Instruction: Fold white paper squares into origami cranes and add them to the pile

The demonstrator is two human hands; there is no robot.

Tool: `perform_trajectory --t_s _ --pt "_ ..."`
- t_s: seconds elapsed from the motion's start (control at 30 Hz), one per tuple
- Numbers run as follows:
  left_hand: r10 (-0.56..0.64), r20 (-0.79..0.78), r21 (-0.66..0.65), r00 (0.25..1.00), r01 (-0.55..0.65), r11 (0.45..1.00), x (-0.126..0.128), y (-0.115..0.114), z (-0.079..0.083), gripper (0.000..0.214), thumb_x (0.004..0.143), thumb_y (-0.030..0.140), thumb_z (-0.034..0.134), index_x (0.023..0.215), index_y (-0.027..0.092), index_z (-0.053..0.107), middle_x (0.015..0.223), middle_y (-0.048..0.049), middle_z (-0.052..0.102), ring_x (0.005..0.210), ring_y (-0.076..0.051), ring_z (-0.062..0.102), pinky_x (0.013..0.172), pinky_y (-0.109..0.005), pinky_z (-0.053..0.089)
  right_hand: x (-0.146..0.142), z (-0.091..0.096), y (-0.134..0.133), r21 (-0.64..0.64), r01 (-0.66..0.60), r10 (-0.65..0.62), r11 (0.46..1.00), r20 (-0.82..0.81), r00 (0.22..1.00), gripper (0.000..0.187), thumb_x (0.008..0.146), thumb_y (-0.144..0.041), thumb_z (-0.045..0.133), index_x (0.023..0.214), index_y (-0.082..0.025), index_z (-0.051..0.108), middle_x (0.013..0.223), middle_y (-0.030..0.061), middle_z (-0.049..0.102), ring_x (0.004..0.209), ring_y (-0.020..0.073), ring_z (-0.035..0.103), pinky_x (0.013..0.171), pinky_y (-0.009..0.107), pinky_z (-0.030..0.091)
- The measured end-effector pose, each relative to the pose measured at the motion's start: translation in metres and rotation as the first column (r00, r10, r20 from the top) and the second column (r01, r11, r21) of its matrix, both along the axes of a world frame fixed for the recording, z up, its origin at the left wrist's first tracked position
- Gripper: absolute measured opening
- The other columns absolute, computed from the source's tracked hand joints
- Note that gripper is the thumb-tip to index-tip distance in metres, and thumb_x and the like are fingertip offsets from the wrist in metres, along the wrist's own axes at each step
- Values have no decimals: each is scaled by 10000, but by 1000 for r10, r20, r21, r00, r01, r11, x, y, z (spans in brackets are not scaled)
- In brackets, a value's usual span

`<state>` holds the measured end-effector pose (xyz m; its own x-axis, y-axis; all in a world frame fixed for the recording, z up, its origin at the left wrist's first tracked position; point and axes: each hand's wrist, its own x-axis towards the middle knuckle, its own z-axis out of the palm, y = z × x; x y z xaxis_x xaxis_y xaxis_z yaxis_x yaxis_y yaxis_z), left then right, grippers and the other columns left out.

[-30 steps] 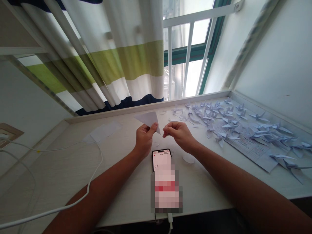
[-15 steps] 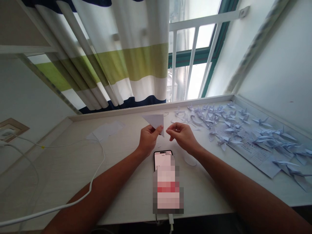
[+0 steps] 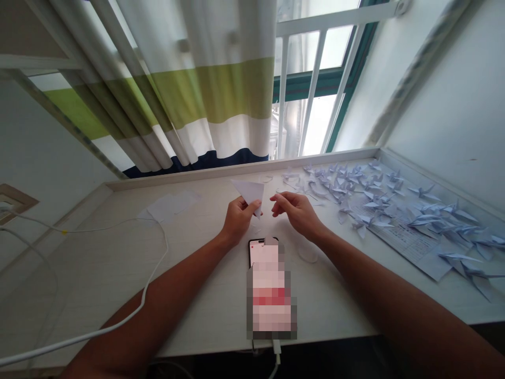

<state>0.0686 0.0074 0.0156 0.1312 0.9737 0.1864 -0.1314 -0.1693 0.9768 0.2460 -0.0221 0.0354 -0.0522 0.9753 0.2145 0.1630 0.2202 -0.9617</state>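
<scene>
Opening out from its earlier curl, the right hand (image 3: 295,212) is hovering just beside the folded paper triangle (image 3: 248,190), its grip narrow and showing nothing held; the left hand (image 3: 238,221) is pinching that triangle between thumb and fingers, its grip closed on the paper, which is standing up above the hand with one point angled down. Both hands are hanging above the table (image 3: 79,263); a phone (image 3: 256,251) is lying just below them, partly hidden by a pixelated patch (image 3: 271,295), and a pale translucent disc (image 3: 307,252) is sitting beside it. To the right, pale lilac origami cranes (image 3: 371,202) are crowding the table, many lying on a printed sheet (image 3: 402,242); to the left, white paper pieces (image 3: 168,207) are lying near a white cable (image 3: 164,247). Striped curtains (image 3: 221,89) are hanging at a barred window (image 3: 315,121) behind the table.
</scene>
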Motion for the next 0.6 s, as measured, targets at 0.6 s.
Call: perform_trajectory --t_s 0.6 --pt "63 -1 67 998 -63 996 -3 1 0 209 754 354 762 677 168 707 659 -30 691 633 -166 601 639 -296 475 -3 -3 2 64 32 -32 997 2 999 465 950 -624 563 954 -189 724 785 46 727 747 197 692 830 368 515"
